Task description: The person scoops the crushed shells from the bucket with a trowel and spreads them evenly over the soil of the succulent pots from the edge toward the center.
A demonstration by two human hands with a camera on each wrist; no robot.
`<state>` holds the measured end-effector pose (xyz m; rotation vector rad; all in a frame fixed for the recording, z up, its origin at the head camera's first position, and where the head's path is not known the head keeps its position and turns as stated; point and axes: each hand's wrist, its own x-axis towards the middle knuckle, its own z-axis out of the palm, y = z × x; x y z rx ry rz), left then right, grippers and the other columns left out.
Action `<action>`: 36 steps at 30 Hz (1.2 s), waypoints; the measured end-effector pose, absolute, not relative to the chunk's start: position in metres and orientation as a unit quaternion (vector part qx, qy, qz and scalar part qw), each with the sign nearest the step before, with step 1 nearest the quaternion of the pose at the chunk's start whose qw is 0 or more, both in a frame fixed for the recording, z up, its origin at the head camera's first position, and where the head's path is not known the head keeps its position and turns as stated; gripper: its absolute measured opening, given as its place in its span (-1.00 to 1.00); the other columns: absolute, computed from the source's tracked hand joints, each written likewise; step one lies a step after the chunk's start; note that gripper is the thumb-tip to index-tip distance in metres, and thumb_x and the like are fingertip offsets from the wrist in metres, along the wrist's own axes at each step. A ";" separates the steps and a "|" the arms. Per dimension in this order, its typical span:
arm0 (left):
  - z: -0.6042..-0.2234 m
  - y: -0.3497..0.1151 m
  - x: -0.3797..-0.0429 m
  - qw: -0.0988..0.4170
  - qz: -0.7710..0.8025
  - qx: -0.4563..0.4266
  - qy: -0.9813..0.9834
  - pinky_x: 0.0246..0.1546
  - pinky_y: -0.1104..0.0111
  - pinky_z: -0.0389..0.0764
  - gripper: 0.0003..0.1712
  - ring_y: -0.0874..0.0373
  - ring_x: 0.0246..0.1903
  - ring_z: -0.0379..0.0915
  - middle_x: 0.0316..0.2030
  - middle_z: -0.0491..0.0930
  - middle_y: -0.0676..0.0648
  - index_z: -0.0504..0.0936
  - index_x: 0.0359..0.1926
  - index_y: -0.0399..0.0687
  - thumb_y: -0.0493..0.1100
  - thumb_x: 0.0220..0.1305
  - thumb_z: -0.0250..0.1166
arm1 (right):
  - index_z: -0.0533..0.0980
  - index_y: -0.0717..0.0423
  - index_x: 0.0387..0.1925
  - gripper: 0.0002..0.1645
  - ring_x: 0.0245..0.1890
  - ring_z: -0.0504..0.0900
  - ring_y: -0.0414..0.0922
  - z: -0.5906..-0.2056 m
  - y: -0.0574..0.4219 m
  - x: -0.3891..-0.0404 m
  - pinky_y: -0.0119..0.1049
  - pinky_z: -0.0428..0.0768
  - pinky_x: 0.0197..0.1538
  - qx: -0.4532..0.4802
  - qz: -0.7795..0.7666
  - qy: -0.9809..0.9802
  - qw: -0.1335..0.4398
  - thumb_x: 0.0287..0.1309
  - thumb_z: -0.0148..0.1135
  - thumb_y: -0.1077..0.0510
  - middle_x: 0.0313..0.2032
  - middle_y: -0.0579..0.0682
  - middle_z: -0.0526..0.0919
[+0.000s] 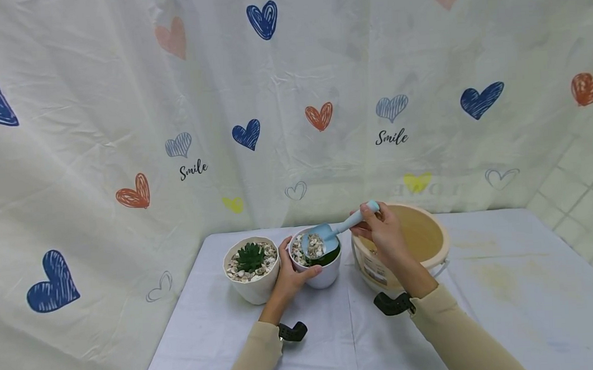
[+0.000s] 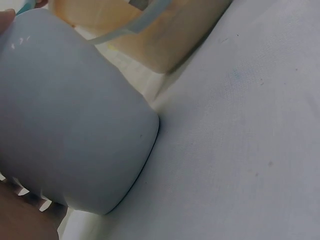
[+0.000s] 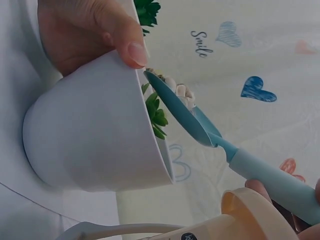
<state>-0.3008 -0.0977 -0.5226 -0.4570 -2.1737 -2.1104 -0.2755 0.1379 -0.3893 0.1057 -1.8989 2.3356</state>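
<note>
In the head view my right hand (image 1: 383,233) grips the handle of a light blue trowel (image 1: 346,224). Its scoop carries pebbles (image 1: 316,244) over a white pot (image 1: 326,277). The right wrist view has the scoop's tip at the pot's rim, close to my left thumb (image 3: 134,47). Green succulent leaves (image 3: 156,114) show inside that pot, partly hidden by the trowel from above. My left hand (image 1: 290,276) holds the pot around its left side, thumb near the rim, while the pot stands on the table.
Left of my left hand stands another white pot (image 1: 252,290) with a green succulent (image 1: 250,257) set in pebbles. A beige bucket (image 1: 439,228) with a handle is just right of the held pot, under my right forearm. Behind the white-covered table (image 1: 494,309) hangs a heart-printed curtain (image 1: 346,165).
</note>
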 end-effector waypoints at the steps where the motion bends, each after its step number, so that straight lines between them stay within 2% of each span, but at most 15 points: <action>1: -0.523 -0.098 -0.301 0.039 -0.690 -0.150 -0.707 0.35 0.12 0.13 0.26 0.09 0.34 0.12 0.38 0.12 0.00 -0.12 0.44 0.23 -0.02 -0.13 0.57 | 0.36 0.09 -0.07 -0.72 -0.19 0.72 -0.17 -0.389 0.138 -0.276 -0.25 0.66 -0.07 0.036 0.775 -0.627 0.067 0.38 0.02 -0.02 -0.15 -0.02 0.63; 5: -0.523 -0.098 -0.301 0.039 -0.696 -0.164 -0.697 0.36 0.14 0.13 0.24 0.08 0.35 0.10 0.40 0.09 -0.01 -0.13 0.47 0.12 -0.09 -0.06 0.53 | 0.40 0.02 -0.09 -0.78 -0.18 0.73 -0.16 -0.391 0.138 -0.276 -0.24 0.66 -0.07 0.042 0.780 -0.620 0.073 0.36 0.04 -0.01 -0.10 0.07 0.63; 10: -0.522 -0.098 -0.302 0.030 -0.700 -0.169 -0.694 0.37 0.11 0.10 0.16 0.08 0.40 0.02 0.44 0.04 -0.04 -0.10 0.48 0.24 -0.19 0.01 0.47 | 0.42 0.02 -0.09 -0.79 -0.18 0.73 -0.16 -0.390 0.137 -0.278 -0.23 0.65 -0.06 0.050 0.777 -0.624 0.070 0.34 0.08 0.02 -0.14 0.01 0.65; 13: -0.518 -0.099 -0.300 0.019 -0.701 -0.168 -0.693 0.38 0.05 0.07 0.17 0.03 0.42 -0.03 0.46 -0.01 -0.08 -0.12 0.49 0.22 -0.21 0.01 0.46 | 0.41 0.01 -0.08 -0.80 -0.18 0.72 -0.17 -0.390 0.136 -0.278 -0.24 0.65 -0.07 0.047 0.771 -0.631 0.067 0.35 0.07 0.03 -0.15 0.02 0.65; 17: -0.508 -0.099 -0.294 0.009 -0.693 -0.164 -0.702 0.38 0.04 0.08 0.25 -0.02 0.43 -0.03 0.47 -0.03 -0.15 -0.17 0.50 0.12 -0.20 -0.03 0.49 | 0.41 0.01 -0.06 -0.78 -0.18 0.72 -0.19 -0.390 0.135 -0.279 -0.26 0.66 -0.09 0.038 0.766 -0.638 0.065 0.34 0.08 0.02 -0.13 0.03 0.66; 26: -0.494 -0.098 -0.282 0.017 -0.677 -0.157 -0.718 0.36 0.08 0.14 0.24 0.02 0.40 0.04 0.46 -0.01 -0.13 -0.16 0.51 0.12 -0.14 -0.03 0.51 | 0.41 0.00 -0.07 -0.79 -0.18 0.72 -0.20 -0.391 0.136 -0.277 -0.27 0.65 -0.08 0.045 0.777 -0.624 0.071 0.36 0.05 0.03 -0.15 -0.03 0.66; 36: -0.508 -0.101 -0.292 0.009 -0.694 -0.174 -0.699 0.38 0.03 0.08 0.19 0.02 0.42 -0.01 0.47 -0.02 -0.09 -0.15 0.49 0.23 -0.17 0.02 0.47 | 0.41 0.02 -0.07 -0.80 -0.15 0.72 -0.16 -0.390 0.137 -0.275 -0.21 0.64 -0.03 0.048 0.786 -0.612 0.077 0.38 0.02 0.04 -0.14 0.00 0.64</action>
